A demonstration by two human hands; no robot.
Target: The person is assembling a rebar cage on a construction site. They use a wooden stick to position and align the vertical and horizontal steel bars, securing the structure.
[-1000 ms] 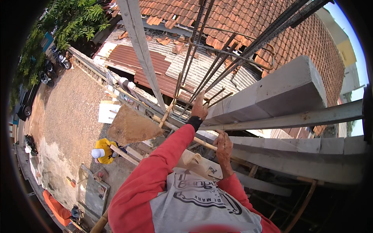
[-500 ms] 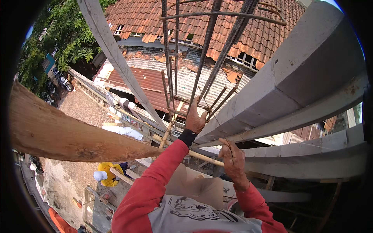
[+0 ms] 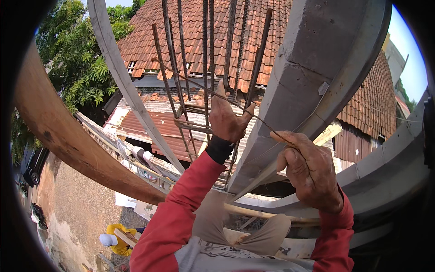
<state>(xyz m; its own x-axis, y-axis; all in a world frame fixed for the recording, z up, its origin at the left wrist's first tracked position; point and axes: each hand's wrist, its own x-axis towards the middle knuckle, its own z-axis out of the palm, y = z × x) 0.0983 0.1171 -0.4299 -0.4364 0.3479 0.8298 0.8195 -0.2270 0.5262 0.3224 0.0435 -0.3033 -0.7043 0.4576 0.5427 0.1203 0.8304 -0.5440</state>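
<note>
A long thin dark wire (image 3: 195, 83) slants across the view, from the upper left down to my right hand (image 3: 312, 170). My right hand pinches its lower end between thumb and forefinger. Behind the wire, my left hand (image 3: 228, 119) is up among upright steel reinforcing bars (image 3: 212, 54). Its forefinger points up and its thumb stands apart; the other fingers are partly hidden. Beside the left hand, bent rebar ties (image 3: 192, 123) cross the bars. Whether the hidden fingers touch them cannot be made out.
A grey concrete beam (image 3: 312, 68) rises close on the right, and a curved wooden plank (image 3: 81, 145) spans the left. A thin grey post (image 3: 129, 77) stands ahead. Beyond is a tiled roof (image 3: 190, 27). Far below, a person in yellow (image 3: 118, 238) holds timber.
The view has shifted. My right hand has come up and to the right with the wire, which now stretches across the bars. My left hand sits slightly higher, its thumb and forefinger spread.
</note>
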